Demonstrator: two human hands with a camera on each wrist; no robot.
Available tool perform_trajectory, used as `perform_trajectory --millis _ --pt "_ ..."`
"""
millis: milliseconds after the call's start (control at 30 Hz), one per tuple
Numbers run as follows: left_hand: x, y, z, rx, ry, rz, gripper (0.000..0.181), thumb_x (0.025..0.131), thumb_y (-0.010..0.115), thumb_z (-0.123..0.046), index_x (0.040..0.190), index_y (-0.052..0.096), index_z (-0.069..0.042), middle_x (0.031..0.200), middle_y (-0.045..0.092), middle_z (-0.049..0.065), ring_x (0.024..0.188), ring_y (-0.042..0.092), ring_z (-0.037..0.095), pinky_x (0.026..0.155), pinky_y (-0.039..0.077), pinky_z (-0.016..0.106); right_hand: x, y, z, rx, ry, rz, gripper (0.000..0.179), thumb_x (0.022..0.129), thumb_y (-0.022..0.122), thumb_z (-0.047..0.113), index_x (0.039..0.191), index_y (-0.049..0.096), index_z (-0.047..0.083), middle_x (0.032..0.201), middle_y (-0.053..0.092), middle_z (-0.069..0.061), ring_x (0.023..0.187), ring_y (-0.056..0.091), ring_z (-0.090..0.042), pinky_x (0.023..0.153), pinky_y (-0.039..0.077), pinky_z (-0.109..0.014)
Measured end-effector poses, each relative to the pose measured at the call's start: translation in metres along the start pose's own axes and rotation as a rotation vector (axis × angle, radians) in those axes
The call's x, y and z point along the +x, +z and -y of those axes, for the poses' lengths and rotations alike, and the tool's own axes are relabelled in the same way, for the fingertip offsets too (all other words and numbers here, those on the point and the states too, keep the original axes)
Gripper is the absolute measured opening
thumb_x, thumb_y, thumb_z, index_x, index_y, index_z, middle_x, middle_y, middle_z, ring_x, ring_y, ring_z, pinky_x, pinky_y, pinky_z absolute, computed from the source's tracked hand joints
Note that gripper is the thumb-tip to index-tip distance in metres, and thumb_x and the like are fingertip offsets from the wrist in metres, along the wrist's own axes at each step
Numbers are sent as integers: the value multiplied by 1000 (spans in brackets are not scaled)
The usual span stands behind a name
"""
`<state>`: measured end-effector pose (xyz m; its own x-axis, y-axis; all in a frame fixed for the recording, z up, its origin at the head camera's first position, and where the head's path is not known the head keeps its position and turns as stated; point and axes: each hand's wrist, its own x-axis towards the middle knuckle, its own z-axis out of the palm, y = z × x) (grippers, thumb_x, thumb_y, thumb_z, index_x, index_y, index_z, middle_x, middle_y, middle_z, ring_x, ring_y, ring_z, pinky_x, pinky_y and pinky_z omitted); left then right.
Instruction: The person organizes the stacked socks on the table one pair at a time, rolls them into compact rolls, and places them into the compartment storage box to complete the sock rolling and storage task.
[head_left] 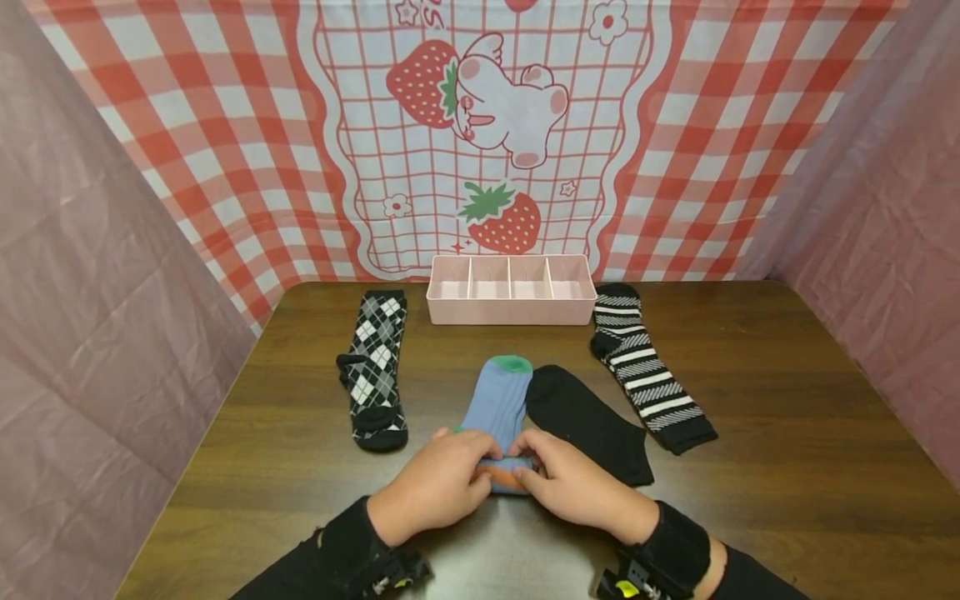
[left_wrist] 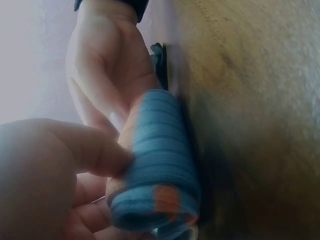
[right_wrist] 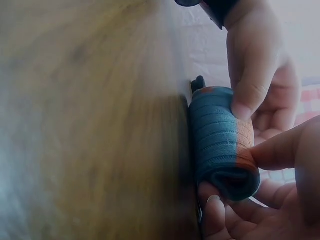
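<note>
A blue sock [head_left: 497,400] with a green toe lies at the middle of the table, its near end rolled into a thick tube with an orange patch. At the roll's left end my left hand [head_left: 441,482] grips it between thumb and fingers. My right hand [head_left: 577,483] pinches the right end the same way. In the left wrist view the rolled sock [left_wrist: 160,145] shows its coiled edge. The right wrist view shows the roll [right_wrist: 215,135] with both thumbs on its orange side. Some fingertips are hidden behind the roll.
A black sock [head_left: 588,425] lies just right of the blue one. Further right is a black-and-white striped sock [head_left: 648,367]. An argyle sock [head_left: 377,371] lies at the left. A pink box [head_left: 512,312] with several compartments stands at the table's back, before a checked cloth [head_left: 232,125].
</note>
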<state>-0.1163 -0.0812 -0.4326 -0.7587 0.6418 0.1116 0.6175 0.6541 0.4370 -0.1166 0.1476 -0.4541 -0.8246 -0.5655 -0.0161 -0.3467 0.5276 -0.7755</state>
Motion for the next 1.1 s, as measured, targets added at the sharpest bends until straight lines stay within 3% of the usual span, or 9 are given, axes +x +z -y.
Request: perform_trajectory --millis 233,367,500,667,900,1100 --pt "2 2 2 -61 0 -10 17 90 65 -4 106 70 -8 99 67 -1 85 61 9 78 54 29 -2 2 1 -33 -50 -42 14 101 66 17 114 61 13 93 51 5 75 51 -7 64 48 -26" --pt "3 3 5 -118 -36 5 16 93 63 -5 107 71 -8 98 63 -2 81 58 8 73 52 27 -3 3 2 -59 -84 -54 21 98 72 18 114 60 15 94 49 6 76 53 -7 64 49 -25" --pt "2 4 8 -198 -101 5 18 93 63 -7 108 72 -7 95 54 -3 75 51 7 67 47 24 -4 3 3 -136 -112 -71 32 91 79 18 115 58 19 98 48 8 79 51 -7 67 47 -24" --pt "3 7 10 -270 -135 -2 14 91 63 -4 101 70 -8 93 55 -3 77 53 7 68 48 24 -4 5 4 -269 -191 -100 44 82 86 16 117 59 21 112 52 8 93 53 -7 79 50 -29" --pt "5 8 11 -337 -166 3 13 90 63 1 94 65 -11 90 56 -3 78 55 6 69 50 24 -3 7 4 -377 -228 -147 40 80 87 21 115 66 21 117 57 10 108 52 -10 92 50 -36" --pt "5 8 11 -344 -170 -1 12 90 64 0 93 65 -11 87 56 -4 75 55 5 66 49 24 -3 6 6 -373 -208 -145 35 83 84 21 113 66 24 112 60 12 105 55 -9 90 50 -36"
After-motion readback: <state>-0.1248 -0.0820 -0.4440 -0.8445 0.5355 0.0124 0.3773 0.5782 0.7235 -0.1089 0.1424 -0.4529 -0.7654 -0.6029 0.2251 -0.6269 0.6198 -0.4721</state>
